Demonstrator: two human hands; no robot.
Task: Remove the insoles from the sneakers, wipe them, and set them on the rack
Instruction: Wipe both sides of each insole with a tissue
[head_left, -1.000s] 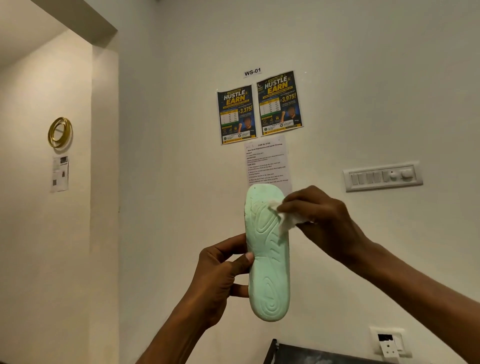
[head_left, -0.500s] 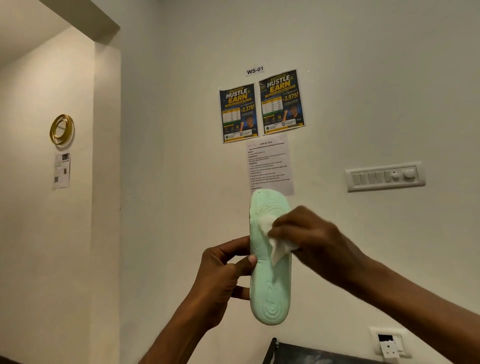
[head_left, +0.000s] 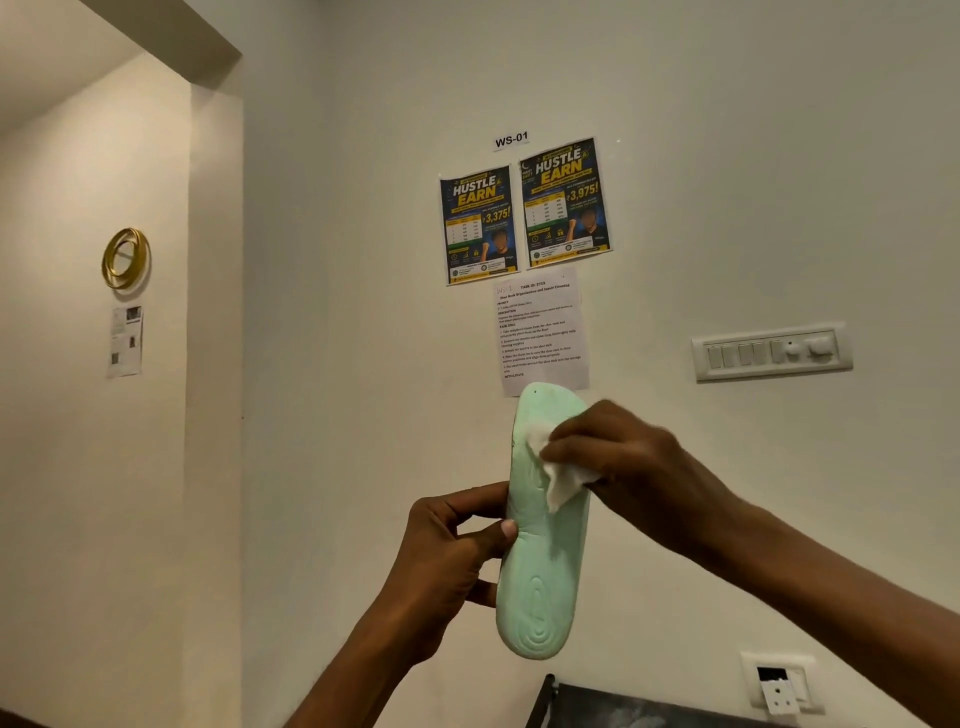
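The mint-green insole (head_left: 545, 587) is up in the air, held upright in front of the wall (head_left: 337, 364). Its patterned underside faces the camera, with the heel end down and the toe end up. The left hand (head_left: 441, 571) has it by the left edge at about mid-length. The thumb presses on the near face and the fingers (head_left: 470, 499) curl round behind, so that is a firm grip.

In from the right comes the right hand (head_left: 628, 467), its fingers bunched and pinching a small white wipe (head_left: 563, 483). The wipe is pressed against the upper half of the insole, with one corner hanging down toward the middle. This hand is a little blurred, so the lay of each fingertip is hard to read.

On the far wall a "WS-01" label (head_left: 511, 140) sits above two dark-blue posters (head_left: 480, 223) hung side by side. Just below them is a printed sheet (head_left: 540, 327), and the insole's toe overlaps its lower edge. Right of the sheet there is a white switch panel (head_left: 771, 353). Lower right, near the bottom edge, is a white socket (head_left: 779, 686). Left of the socket a dark object (head_left: 623, 709) pokes into view along the bottom, but too little of it shows to say what it is. Off to the left, on the side wall, a gold ring (head_left: 126, 258) hangs above a small paper (head_left: 126, 340).
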